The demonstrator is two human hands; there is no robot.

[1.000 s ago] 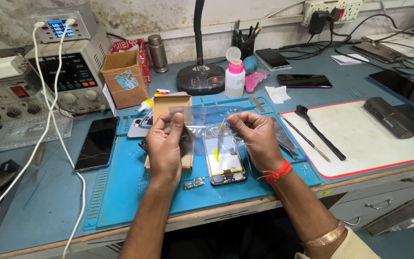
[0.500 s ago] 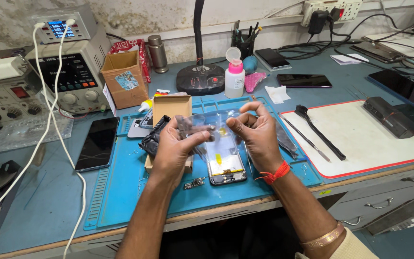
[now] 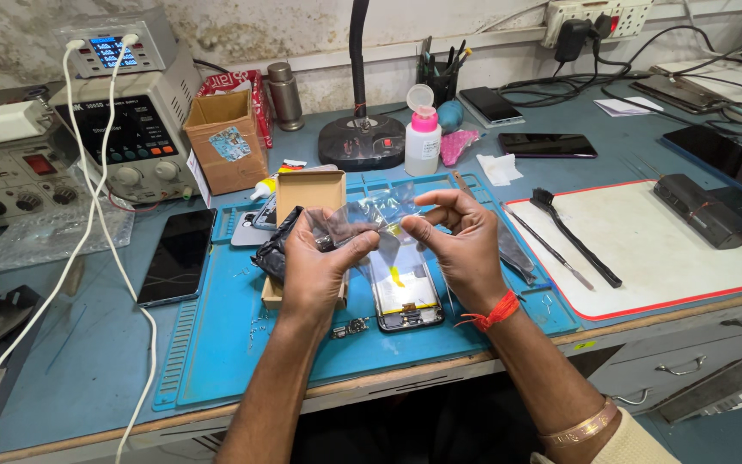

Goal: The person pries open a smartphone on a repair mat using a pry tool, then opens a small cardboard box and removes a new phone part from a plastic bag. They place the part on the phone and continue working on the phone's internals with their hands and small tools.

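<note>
Both hands have drawn closer together since the earlier frame: left hand [image 3: 315,262] and right hand [image 3: 457,245] pinch a crumpled clear plastic film [image 3: 371,219], held just above the opened phone [image 3: 404,292] on the blue mat [image 3: 234,344].

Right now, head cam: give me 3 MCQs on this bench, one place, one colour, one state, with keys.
1. Where does the opened phone lie?
A. on the blue mat
B. on the white board
C. in the cardboard box

2. What colour is the cap of the white bottle?
A. green
B. pink
C. black

3. What are the left hand and right hand doing?
A. resting flat on the bench
B. holding a brush
C. both pinching a clear plastic film

Key: 1 A, the phone sits on the mat below the hands. 2 B, the cap is pink. 3 C, the film is stretched between both hands' fingertips.
</note>
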